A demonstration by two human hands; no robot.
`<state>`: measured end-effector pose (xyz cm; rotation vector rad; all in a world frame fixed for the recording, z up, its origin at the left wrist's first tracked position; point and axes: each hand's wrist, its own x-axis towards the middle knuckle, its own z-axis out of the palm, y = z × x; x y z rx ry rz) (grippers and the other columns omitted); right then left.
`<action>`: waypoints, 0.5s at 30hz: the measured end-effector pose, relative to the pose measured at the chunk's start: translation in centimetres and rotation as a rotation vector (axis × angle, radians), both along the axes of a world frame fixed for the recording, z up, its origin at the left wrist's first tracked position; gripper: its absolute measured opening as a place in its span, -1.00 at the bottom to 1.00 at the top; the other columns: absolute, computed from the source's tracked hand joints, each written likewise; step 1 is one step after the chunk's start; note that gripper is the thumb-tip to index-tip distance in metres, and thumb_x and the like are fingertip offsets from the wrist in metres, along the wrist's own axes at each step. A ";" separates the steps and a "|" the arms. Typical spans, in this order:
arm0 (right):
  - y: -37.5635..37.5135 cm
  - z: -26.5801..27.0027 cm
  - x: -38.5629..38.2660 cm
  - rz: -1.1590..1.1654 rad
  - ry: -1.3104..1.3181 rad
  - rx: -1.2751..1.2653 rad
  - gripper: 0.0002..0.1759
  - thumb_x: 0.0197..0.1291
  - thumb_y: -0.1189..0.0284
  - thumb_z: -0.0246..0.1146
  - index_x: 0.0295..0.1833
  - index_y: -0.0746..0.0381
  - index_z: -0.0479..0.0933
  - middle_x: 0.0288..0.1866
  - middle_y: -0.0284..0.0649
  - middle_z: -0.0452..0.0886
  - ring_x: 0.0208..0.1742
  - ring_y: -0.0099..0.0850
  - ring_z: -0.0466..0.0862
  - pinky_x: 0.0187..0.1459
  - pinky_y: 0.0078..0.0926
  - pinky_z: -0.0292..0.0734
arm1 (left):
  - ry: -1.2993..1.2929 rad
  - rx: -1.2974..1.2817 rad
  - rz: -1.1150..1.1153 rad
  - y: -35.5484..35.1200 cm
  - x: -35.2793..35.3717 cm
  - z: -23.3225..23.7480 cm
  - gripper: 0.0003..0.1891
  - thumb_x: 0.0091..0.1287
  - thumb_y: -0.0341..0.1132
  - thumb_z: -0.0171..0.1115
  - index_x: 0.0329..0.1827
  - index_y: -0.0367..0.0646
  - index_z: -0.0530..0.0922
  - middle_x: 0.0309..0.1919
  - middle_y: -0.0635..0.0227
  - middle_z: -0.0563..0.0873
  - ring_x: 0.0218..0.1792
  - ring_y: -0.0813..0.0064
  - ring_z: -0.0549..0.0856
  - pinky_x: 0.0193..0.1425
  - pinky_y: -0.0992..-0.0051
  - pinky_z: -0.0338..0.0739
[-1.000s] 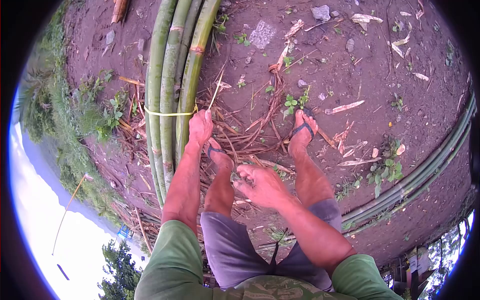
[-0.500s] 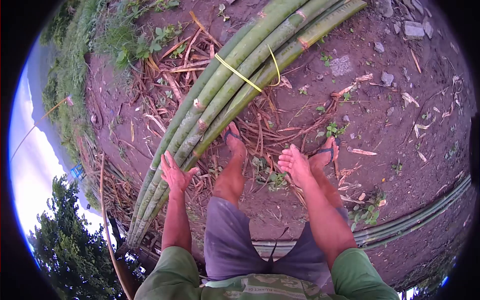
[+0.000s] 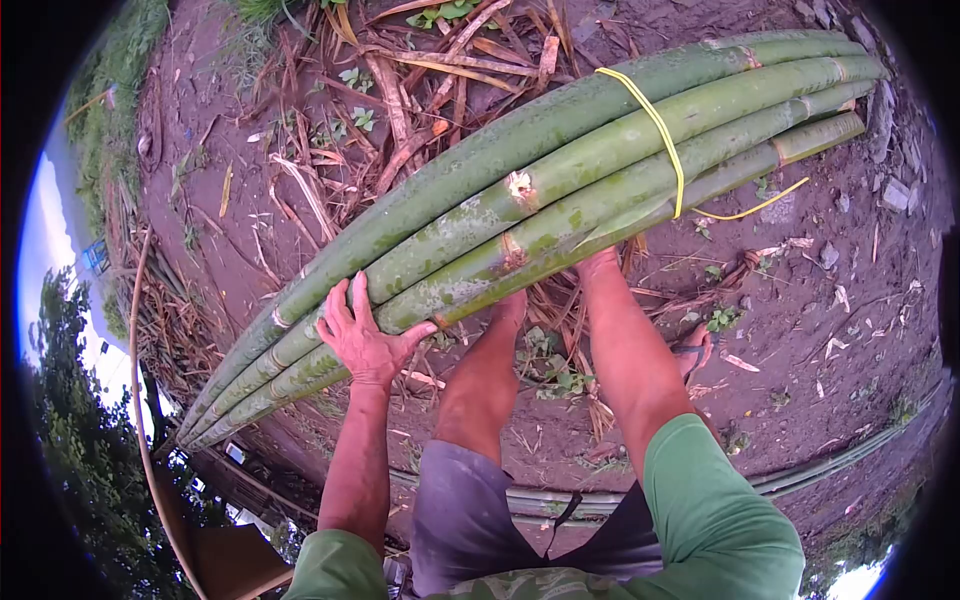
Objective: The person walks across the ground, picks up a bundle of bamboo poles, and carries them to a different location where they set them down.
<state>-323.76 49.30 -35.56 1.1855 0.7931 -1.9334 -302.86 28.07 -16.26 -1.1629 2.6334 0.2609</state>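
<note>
A bundle of several green bamboo poles (image 3: 440, 225) runs slantwise across the view, bound on its right part by a yellow strap (image 3: 655, 125) with a loose end sticking out. My left hand (image 3: 368, 335) rests on the near side of the bundle, its fingers spread over the poles and the thumb apart. My right hand (image 3: 598, 258) reaches to the underside of the bundle, left of the strap; only the wrist and the base of the hand show, and its fingers are hidden beneath the poles.
Dry leaves and stalks (image 3: 400, 100) litter the brown soil beyond the bundle. More poles (image 3: 575, 502) lie behind my legs. Grey stones (image 3: 897, 195) are at the right. A thin curved pole (image 3: 137, 370) stands at the left, near trees.
My left hand has come down onto the poles, and my right hand has moved up under the bundle. The bundle appears larger and closer, and the view has shifted.
</note>
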 end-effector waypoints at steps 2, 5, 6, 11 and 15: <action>-0.4 1.7 0.6 0.032 0.017 0.042 -0.21 0.15 -0.28 -0.05 0.27 0.09 0.37 0.28 -0.21 0.42 0.29 -0.13 0.37 0.30 0.00 0.25 | -0.001 0.015 0.009 -0.4 0.0 0.0 0.24 -0.54 0.44 0.41 0.33 -0.03 0.32 0.21 0.14 0.37 0.27 0.12 0.31 0.29 -0.01 0.05; -1.0 2.7 1.8 0.036 0.002 0.093 -0.22 0.15 -0.27 -0.03 0.26 0.10 0.37 0.26 -0.21 0.44 0.27 -0.15 0.40 0.28 -0.02 0.29 | -0.010 0.022 0.018 -0.1 0.4 0.0 0.22 -0.53 0.44 0.41 0.32 -0.02 0.33 0.20 0.13 0.37 0.27 0.13 0.32 0.29 0.00 0.06; -1.4 2.6 1.9 0.030 -0.006 0.101 -0.22 0.15 -0.27 -0.03 0.26 0.10 0.38 0.25 -0.21 0.45 0.26 -0.16 0.41 0.27 -0.02 0.30 | -0.011 0.014 0.020 -0.2 0.3 0.1 0.22 -0.53 0.43 0.41 0.32 -0.02 0.33 0.20 0.12 0.38 0.27 0.13 0.32 0.29 0.00 0.07; -3.2 7.1 0.9 -0.028 0.100 0.038 -0.23 0.17 -0.25 -0.05 0.25 0.13 0.37 0.23 -0.18 0.45 0.23 -0.15 0.43 0.26 -0.05 0.32 | -0.001 0.085 0.015 -0.5 0.5 2.1 0.18 -0.43 0.44 0.38 0.33 -0.04 0.31 0.21 0.12 0.39 0.29 0.11 0.32 0.32 0.02 0.10; -2.3 12.7 1.6 0.004 0.094 0.076 -0.22 0.18 -0.24 -0.06 0.29 0.14 0.32 0.28 -0.16 0.40 0.26 -0.14 0.39 0.31 -0.03 0.27 | -0.080 0.231 -0.001 -1.6 0.9 5.0 0.14 -0.30 0.38 0.40 0.36 -0.11 0.26 0.25 0.08 0.39 0.31 0.09 0.31 0.37 0.11 0.12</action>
